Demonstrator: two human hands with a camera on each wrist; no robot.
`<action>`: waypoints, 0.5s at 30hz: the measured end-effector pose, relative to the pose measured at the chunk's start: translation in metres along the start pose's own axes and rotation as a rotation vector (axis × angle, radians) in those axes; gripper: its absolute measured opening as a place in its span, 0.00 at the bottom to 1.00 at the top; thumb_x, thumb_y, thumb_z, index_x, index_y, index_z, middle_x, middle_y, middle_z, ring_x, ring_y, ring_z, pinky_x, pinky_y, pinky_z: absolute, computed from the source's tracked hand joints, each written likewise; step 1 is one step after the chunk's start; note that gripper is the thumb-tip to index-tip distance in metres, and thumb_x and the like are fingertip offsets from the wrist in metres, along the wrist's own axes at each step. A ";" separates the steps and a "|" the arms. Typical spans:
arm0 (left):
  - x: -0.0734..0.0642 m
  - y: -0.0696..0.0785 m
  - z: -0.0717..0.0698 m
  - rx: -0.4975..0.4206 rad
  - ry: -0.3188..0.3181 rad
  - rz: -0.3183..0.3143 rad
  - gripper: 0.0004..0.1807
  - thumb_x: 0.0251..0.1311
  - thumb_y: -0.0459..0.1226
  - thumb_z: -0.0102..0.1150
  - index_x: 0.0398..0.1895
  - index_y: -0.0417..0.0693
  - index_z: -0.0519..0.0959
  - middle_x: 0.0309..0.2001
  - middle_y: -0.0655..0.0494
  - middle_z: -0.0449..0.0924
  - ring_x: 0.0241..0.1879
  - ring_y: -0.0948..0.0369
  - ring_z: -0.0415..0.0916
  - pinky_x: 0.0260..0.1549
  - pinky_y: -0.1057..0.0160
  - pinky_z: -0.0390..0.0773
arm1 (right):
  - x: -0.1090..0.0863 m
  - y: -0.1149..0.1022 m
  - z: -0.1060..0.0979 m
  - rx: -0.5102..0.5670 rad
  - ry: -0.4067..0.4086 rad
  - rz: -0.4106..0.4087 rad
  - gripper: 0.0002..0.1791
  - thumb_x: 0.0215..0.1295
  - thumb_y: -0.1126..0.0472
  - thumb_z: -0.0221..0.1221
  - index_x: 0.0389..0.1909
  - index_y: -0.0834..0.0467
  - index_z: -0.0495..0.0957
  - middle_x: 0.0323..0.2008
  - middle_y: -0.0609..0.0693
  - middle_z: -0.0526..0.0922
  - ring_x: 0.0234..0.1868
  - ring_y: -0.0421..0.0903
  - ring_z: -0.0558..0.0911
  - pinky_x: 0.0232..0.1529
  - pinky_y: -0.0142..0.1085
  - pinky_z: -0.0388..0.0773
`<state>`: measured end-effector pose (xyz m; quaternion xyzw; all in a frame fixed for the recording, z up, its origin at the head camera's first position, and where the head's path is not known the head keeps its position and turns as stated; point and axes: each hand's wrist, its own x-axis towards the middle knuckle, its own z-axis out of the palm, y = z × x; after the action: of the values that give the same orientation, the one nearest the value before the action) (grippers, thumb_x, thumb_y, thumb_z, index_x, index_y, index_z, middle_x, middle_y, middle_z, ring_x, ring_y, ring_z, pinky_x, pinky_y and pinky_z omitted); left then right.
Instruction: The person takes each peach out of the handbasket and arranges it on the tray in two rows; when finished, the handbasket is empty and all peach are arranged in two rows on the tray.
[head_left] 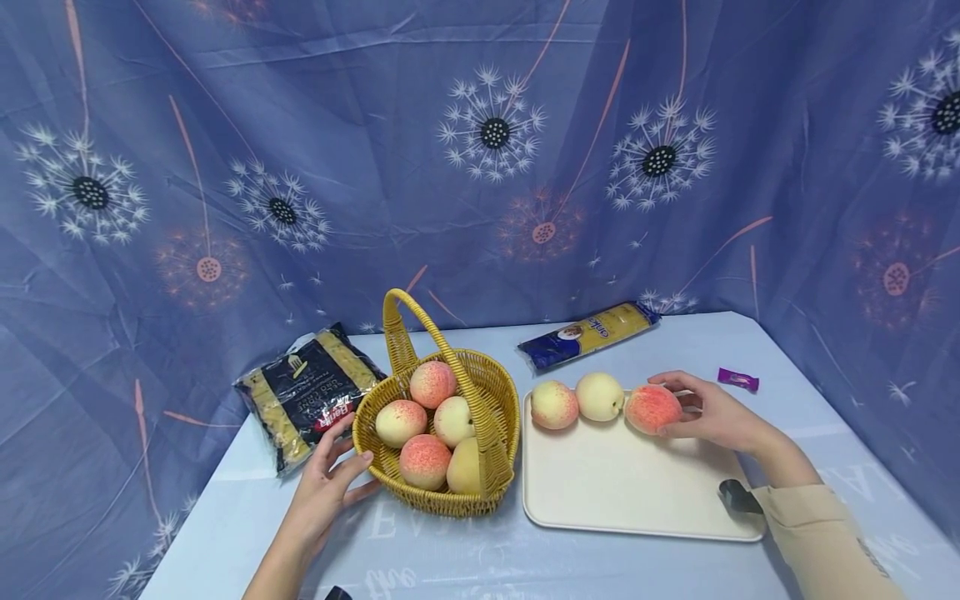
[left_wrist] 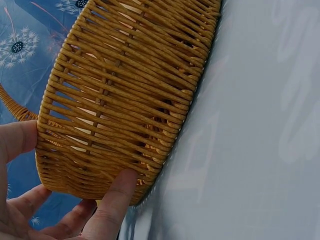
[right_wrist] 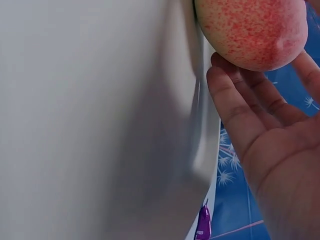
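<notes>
The long pasta packet [head_left: 591, 336] read "anka", a red label [head_left: 333, 416] on the dark pasta bag [head_left: 303, 387] began "Bar", and the table [head_left: 457, 567] showed "the".

Beige right sleeve [head_left: 825, 529], dark print [head_left: 872, 557] perhaps lettering, black wrist piece [head_left: 740, 497]

Dandelion-print cloth hung as a backdrop behind a pale table
The blue-violet cloth [head_left: 375, 167] spans the back and turns forward at both sides – creased, slightly rippled, scattered with white dandelion heads [head_left: 495, 133] and coral-pink ones [head_left: 543, 232] on long stems. The table [head_left: 615, 571] has a light bluish, faintly glossy surface with white lettering [head_left: 390, 579] – under soft light.
</notes>
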<state>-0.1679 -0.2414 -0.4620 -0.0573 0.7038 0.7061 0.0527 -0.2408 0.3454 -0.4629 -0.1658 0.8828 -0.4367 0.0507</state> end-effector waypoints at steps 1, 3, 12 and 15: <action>0.000 0.000 0.000 0.000 -0.001 0.000 0.41 0.76 0.36 0.62 0.85 0.65 0.54 0.78 0.39 0.57 0.61 0.61 0.81 0.57 0.50 0.90 | 0.000 0.000 0.001 0.005 0.004 0.003 0.42 0.58 0.58 0.80 0.71 0.59 0.72 0.62 0.62 0.80 0.58 0.53 0.85 0.54 0.24 0.85; 0.000 0.000 0.001 0.002 -0.001 0.000 0.41 0.76 0.36 0.61 0.85 0.65 0.54 0.78 0.38 0.57 0.61 0.61 0.82 0.57 0.50 0.90 | 0.001 0.001 0.002 0.004 0.007 0.006 0.42 0.57 0.57 0.81 0.71 0.59 0.72 0.62 0.61 0.80 0.58 0.50 0.85 0.54 0.23 0.84; 0.000 0.000 0.001 0.006 -0.001 0.010 0.41 0.76 0.35 0.61 0.85 0.64 0.55 0.78 0.38 0.58 0.60 0.62 0.82 0.57 0.51 0.90 | 0.003 -0.001 0.004 0.023 -0.003 -0.011 0.42 0.57 0.59 0.81 0.70 0.60 0.72 0.61 0.63 0.80 0.54 0.45 0.85 0.53 0.27 0.86; 0.000 -0.001 0.001 0.006 -0.001 0.017 0.40 0.77 0.35 0.61 0.85 0.63 0.55 0.77 0.38 0.58 0.61 0.61 0.81 0.56 0.52 0.91 | 0.002 -0.003 0.004 0.025 -0.006 -0.009 0.43 0.57 0.59 0.81 0.71 0.60 0.71 0.61 0.64 0.79 0.54 0.47 0.85 0.53 0.28 0.87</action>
<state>-0.1676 -0.2406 -0.4629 -0.0507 0.7064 0.7044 0.0474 -0.2413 0.3400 -0.4628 -0.1702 0.8763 -0.4475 0.0535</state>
